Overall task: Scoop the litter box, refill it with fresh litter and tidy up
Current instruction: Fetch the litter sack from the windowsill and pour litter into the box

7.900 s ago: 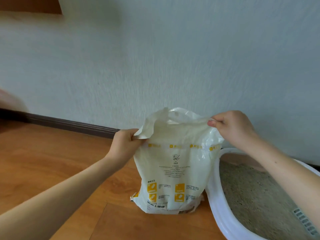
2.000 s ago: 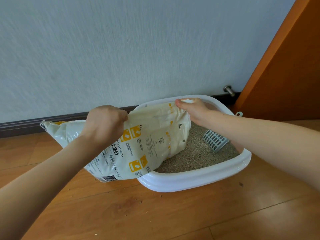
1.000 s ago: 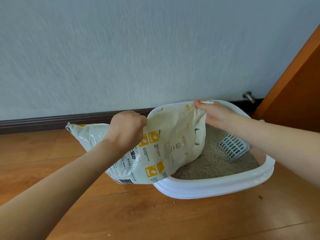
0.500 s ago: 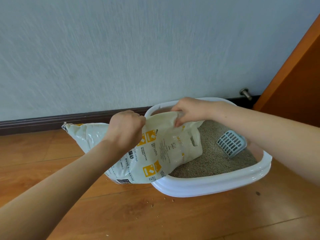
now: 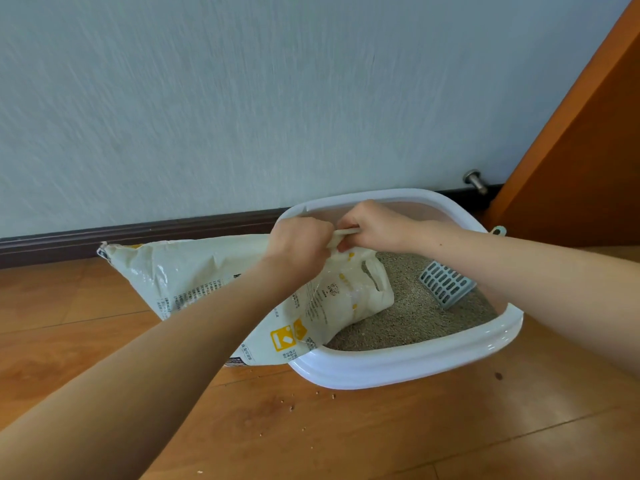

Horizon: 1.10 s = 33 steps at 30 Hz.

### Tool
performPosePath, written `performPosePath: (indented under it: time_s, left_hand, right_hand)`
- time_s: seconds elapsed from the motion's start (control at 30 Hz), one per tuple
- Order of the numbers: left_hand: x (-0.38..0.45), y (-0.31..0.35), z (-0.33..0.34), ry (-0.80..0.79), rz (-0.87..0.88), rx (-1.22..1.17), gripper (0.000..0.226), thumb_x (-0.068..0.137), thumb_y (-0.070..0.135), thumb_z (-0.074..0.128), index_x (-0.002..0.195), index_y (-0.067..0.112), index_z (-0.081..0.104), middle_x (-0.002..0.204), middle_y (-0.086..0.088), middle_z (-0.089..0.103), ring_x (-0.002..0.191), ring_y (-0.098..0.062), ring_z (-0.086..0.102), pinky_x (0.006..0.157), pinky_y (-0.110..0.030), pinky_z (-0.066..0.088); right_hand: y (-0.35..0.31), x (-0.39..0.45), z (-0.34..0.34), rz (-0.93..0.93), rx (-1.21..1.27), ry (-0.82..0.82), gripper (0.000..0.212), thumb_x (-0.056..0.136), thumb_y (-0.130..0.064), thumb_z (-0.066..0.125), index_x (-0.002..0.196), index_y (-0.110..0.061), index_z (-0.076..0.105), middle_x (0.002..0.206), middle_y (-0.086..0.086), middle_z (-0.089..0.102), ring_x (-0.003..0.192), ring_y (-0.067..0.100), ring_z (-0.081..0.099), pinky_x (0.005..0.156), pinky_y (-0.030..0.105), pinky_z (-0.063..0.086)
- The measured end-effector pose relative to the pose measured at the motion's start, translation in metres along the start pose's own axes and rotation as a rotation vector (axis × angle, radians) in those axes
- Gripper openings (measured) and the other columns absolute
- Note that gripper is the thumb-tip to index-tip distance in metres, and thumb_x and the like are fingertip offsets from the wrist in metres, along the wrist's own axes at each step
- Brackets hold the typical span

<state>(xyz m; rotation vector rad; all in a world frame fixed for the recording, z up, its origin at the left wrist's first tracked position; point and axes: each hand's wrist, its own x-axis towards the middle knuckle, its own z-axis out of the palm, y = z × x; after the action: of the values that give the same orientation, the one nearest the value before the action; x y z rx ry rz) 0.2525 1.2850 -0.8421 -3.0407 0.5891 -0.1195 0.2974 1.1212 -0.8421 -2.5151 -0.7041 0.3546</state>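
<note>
The litter bag [image 5: 214, 282] lies tilted on the floor [image 5: 346, 438], its mouth end draped over the litter box [image 5: 398, 368] rim onto the litter, likely so it pours inward. Left hand [image 5: 298, 244] and right hand [image 5: 370, 225] both clamp its bunched top edge. A scoop [image 5: 445, 285] rests in the litter; crumbs [image 5: 291, 407] dot the floor.

Wood floor [image 5: 104, 358]: litter box [image 5: 398, 367], litter bag [image 5: 194, 271], scattered grains [image 5: 291, 407].

Left hand [image 5: 298, 243] and right hand [image 5: 372, 226] meet, fingers curled, arms outstretched
</note>
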Motion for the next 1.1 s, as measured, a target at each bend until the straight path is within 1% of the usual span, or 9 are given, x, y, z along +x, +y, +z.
performPosePath:
  time_s: [0.1, 0.17, 0.27, 0.37, 0.5, 0.67, 0.77, 0.93, 1.1]
  left_hand:
    - [-0.001, -0.001, 0.005, 0.065, -0.002, -0.026, 0.009, 0.095, 0.024, 0.049, 0.095, 0.021, 0.057, 0.098, 0.001, 0.066, 0.094, -0.025, 0.06, 0.062, -0.029, 0.028]
    - [-0.005, -0.003, 0.007, 0.108, 0.006, -0.043, 0.01, 0.096, 0.024, 0.048, 0.095, 0.019, 0.056, 0.094, -0.001, 0.065, 0.091, -0.027, 0.059, 0.06, -0.03, 0.027]
    - [-0.007, -0.006, 0.009, 0.169, 0.02, -0.036, 0.011, 0.096, 0.024, 0.049, 0.094, 0.017, 0.057, 0.086, -0.003, 0.065, 0.083, -0.03, 0.059, 0.055, -0.029, 0.024]
    - [-0.009, -0.008, 0.01, 0.218, 0.032, -0.065, 0.009, 0.093, 0.021, 0.053, 0.091, 0.014, 0.059, 0.076, -0.007, 0.063, 0.074, -0.034, 0.059, 0.048, -0.03, 0.016]
    - [-0.007, -0.008, 0.014, 0.202, 0.035, -0.036, 0.009, 0.094, 0.022, 0.052, 0.089, 0.016, 0.057, 0.072, -0.006, 0.059, 0.07, -0.033, 0.055, 0.048, -0.03, 0.018]
    - [-0.006, -0.008, 0.017, 0.248, 0.03, -0.074, 0.009, 0.091, 0.019, 0.057, 0.083, 0.013, 0.058, 0.066, -0.007, 0.057, 0.064, -0.034, 0.054, 0.047, -0.029, 0.015]
    - [-0.006, -0.008, 0.018, 0.239, 0.029, -0.073, 0.011, 0.092, 0.023, 0.056, 0.087, 0.014, 0.058, 0.073, -0.009, 0.062, 0.071, -0.036, 0.059, 0.053, -0.03, 0.023]
    - [-0.005, -0.01, 0.02, 0.266, 0.026, -0.079, 0.011, 0.088, 0.021, 0.059, 0.082, 0.012, 0.06, 0.065, -0.006, 0.056, 0.064, -0.035, 0.057, 0.048, -0.028, 0.015]
    - [-0.005, -0.01, 0.022, 0.26, 0.032, -0.07, 0.011, 0.089, 0.023, 0.057, 0.084, 0.014, 0.059, 0.062, 0.003, 0.042, 0.066, -0.034, 0.056, 0.046, -0.028, 0.012]
  right_hand:
    - [0.005, -0.005, -0.01, 0.017, 0.005, 0.035, 0.015, 0.077, -0.025, 0.077, 0.089, -0.016, 0.074, 0.08, -0.008, 0.067, 0.069, -0.004, 0.052, 0.063, 0.017, 0.04]
    - [0.022, -0.013, -0.023, 0.085, 0.077, 0.093, 0.042, 0.072, -0.036, 0.082, 0.111, -0.027, 0.067, 0.108, -0.018, 0.064, 0.098, -0.01, 0.054, 0.084, 0.008, 0.04]
    - [0.059, -0.032, -0.033, 0.341, 0.373, 0.117, 0.071, 0.07, -0.035, 0.083, 0.131, -0.025, 0.048, 0.129, -0.011, 0.052, 0.12, 0.008, 0.05, 0.102, 0.03, 0.043]
    - [0.086, -0.049, -0.016, 0.575, 0.611, -0.227, 0.063, 0.083, -0.006, 0.071, 0.138, -0.01, 0.041, 0.127, -0.003, 0.051, 0.122, 0.019, 0.051, 0.101, 0.038, 0.047]
    - [0.115, -0.052, -0.012, 0.502, 0.049, -0.186, 0.033, 0.084, 0.003, 0.057, 0.103, -0.023, 0.063, 0.118, -0.002, 0.063, 0.108, 0.014, 0.06, 0.091, 0.033, 0.052]
    - [0.14, -0.074, -0.056, 0.707, -0.921, -0.447, 0.033, 0.09, -0.017, 0.059, 0.121, -0.012, 0.049, 0.103, 0.005, 0.05, 0.082, 0.018, 0.044, 0.057, 0.028, 0.035]
    - [0.146, -0.082, -0.055, 0.586, -1.059, -0.438, 0.021, 0.091, -0.005, 0.051, 0.111, -0.012, 0.055, 0.112, 0.007, 0.05, 0.08, 0.021, 0.042, 0.059, 0.031, 0.033]
    - [0.135, -0.074, -0.08, 0.397, -1.004, -0.429, 0.03, 0.086, -0.001, 0.052, 0.065, -0.022, 0.051, 0.067, -0.002, 0.042, 0.072, 0.021, 0.043, 0.057, 0.029, 0.031]
    - [0.113, -0.055, -0.103, 0.319, -0.892, -0.299, 0.017, 0.084, -0.003, 0.054, 0.074, -0.012, 0.064, 0.058, -0.002, 0.046, 0.055, 0.016, 0.036, 0.052, 0.028, 0.029]
